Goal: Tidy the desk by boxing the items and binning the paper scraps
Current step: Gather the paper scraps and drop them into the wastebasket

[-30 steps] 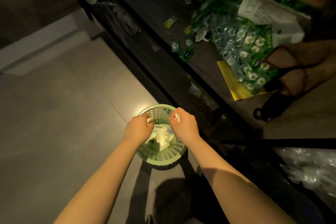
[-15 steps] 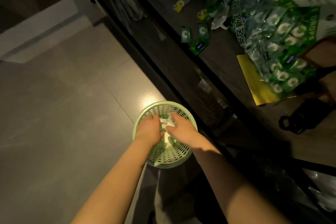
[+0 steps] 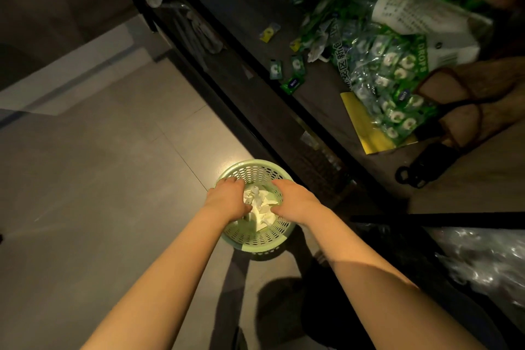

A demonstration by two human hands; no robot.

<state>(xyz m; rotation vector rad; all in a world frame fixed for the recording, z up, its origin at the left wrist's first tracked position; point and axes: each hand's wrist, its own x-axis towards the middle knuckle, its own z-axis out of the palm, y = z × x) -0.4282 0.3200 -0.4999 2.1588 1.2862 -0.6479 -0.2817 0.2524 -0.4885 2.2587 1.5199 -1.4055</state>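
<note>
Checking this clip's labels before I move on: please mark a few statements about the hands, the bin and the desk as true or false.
1. The left hand and the right hand both reach into the green perforated bin. True.
2. The bin stands on the desk. False: it stands on the floor beside the desk.
3. Crumpled white paper lies in the bin between the hands. True.
4. The bag of mint drops is in the bin. False: it lies on the desk.
</note>
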